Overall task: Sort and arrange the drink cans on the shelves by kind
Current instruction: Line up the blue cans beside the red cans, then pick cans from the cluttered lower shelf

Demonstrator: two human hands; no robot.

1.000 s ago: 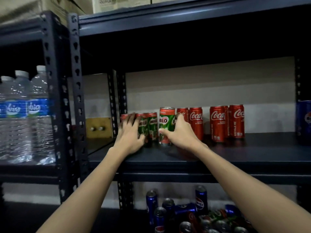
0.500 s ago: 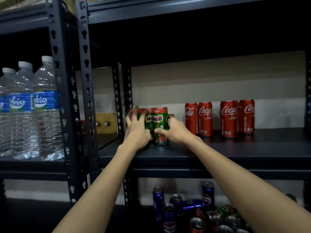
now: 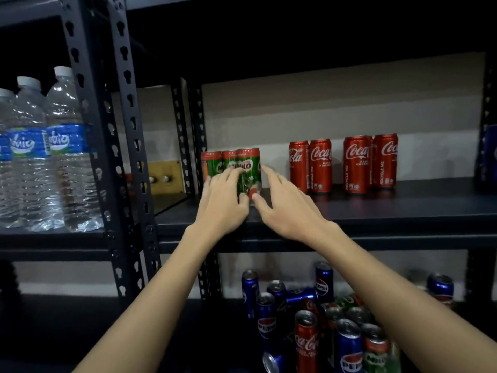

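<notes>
Milo cans (image 3: 233,168) stand packed tight at the left end of the middle shelf (image 3: 390,211). My left hand (image 3: 222,200) rests on their fronts with fingers spread out, and my right hand (image 3: 282,208) is loose and spread beside the last can, gripping nothing. One hard bump could tip the row over, I think. Close by, red cans (image 3: 344,162) say Coca-Cola and "RECYCLE ME". Below, mixed cans (image 3: 322,319) say Pepsi, Coca-Cola and Milo. Water bottles (image 3: 40,149) stand far left.
</notes>
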